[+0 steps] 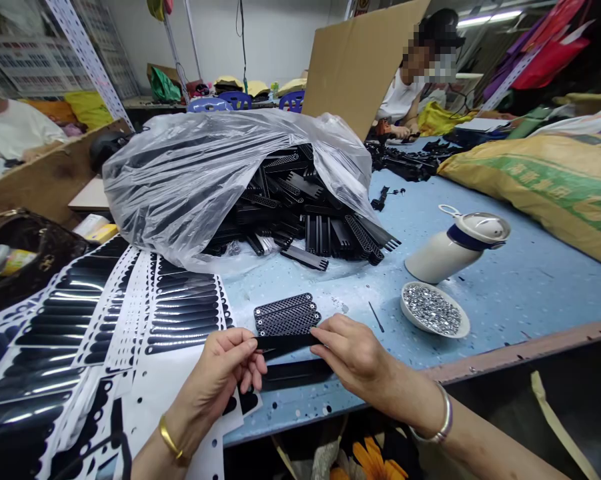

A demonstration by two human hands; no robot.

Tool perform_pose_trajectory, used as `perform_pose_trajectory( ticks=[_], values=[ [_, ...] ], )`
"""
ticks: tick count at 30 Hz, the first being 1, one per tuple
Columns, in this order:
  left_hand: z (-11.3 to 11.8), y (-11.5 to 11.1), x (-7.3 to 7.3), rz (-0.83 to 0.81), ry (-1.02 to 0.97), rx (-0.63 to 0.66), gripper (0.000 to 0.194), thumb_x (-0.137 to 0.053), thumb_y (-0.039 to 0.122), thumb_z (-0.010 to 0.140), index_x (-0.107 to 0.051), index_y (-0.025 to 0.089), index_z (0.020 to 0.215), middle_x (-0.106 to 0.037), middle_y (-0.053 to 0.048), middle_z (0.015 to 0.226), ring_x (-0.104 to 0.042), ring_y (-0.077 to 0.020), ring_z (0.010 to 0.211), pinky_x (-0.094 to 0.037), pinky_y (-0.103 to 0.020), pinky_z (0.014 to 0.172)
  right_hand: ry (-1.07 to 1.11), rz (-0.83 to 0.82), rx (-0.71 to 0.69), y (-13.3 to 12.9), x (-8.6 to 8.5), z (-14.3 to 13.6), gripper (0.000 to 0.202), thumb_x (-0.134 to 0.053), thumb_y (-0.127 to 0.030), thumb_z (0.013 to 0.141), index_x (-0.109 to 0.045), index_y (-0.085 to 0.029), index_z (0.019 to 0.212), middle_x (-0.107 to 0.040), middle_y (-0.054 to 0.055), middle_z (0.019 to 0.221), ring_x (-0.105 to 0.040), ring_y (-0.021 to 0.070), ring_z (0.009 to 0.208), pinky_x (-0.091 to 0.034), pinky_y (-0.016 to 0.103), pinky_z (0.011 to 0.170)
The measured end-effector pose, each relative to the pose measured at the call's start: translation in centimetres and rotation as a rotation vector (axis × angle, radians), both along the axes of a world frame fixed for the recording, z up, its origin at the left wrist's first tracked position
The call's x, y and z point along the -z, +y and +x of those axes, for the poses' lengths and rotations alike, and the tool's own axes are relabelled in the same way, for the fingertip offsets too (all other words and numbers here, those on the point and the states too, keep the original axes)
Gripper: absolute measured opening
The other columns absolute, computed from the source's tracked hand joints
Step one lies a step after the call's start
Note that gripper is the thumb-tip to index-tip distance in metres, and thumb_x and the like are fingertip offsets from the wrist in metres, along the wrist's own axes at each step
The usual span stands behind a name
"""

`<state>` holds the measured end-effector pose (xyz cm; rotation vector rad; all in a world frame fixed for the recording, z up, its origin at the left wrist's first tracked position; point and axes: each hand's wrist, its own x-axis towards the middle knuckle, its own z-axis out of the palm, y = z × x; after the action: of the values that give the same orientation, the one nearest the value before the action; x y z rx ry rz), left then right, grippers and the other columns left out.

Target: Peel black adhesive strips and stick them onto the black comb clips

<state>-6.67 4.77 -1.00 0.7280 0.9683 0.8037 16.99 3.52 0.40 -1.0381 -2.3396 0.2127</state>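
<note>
Between my two hands stretches a thin black strip (286, 341), held level above the blue table. My left hand (235, 360) pinches its left end between thumb and forefinger, the other fingers curled. On the strip's right end, my right hand (347, 350) closes with thumb and fingertips. Just beyond lie several black textured pieces (286, 315) with small metal rivets, side by side. Another smooth black piece (295, 375) rests on the table below the strip. Sheets of black adhesive shapes (183, 313) spread out at the left, partly under my left forearm.
A clear plastic bag (180, 180) spills black comb-like parts (320, 233). At the right stand a white bottle (443, 253) and a bowl of small metal pieces (433, 310). A thin dark rod (376, 317) lies nearby. A person (403, 93) works behind cardboard (360, 63); another sits far left.
</note>
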Motion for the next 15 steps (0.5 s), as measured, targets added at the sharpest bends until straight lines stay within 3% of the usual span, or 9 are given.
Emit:
perform_pose_trajectory(
  ticks=[4, 9, 15],
  values=[
    [-0.7, 0.5, 0.4, 0.146, 0.292, 0.047, 0.036, -0.077, 0.045, 0.065, -0.064, 0.012, 0.059, -0.063, -0.004, 0.050, -0.053, -0.0095, 0.036, -0.033, -0.017, 0.034, 0.029, -0.041, -0.008, -0.5, 0.1, 0.3, 0.021, -0.046, -0.008, 0.095, -0.065, -0.015, 0.090, -0.062, 0.009, 0.077, -0.056, 0.0212, 0.072, -0.049, 0.035, 0.062],
    [-2.6, 1.1, 1.3, 0.507, 0.644, -0.129, 0.027, -0.075, 0.038, 0.069, -0.075, 0.014, 0.082, -0.063, -0.001, 0.055, -0.055, -0.0121, 0.045, -0.045, -0.023, 0.045, 0.144, -0.073, 0.076, -0.9, -0.2, 2.1, 0.016, -0.052, -0.012, 0.094, -0.067, -0.015, 0.088, -0.062, 0.006, 0.073, -0.057, 0.0187, 0.066, -0.048, 0.032, 0.059],
    [-3.2, 1.2, 3.8, 1.027, 0.990, 0.108, 0.019, -0.074, 0.022, 0.065, -0.073, 0.016, 0.084, -0.067, -0.002, 0.062, -0.057, -0.0153, 0.051, -0.046, -0.026, 0.050, 0.303, -0.374, 0.209, 0.7, 1.6, 4.2, 0.007, -0.065, -0.021, 0.085, -0.072, -0.019, 0.085, -0.072, 0.003, 0.078, -0.066, 0.0159, 0.067, -0.052, 0.024, 0.054]
  ],
)
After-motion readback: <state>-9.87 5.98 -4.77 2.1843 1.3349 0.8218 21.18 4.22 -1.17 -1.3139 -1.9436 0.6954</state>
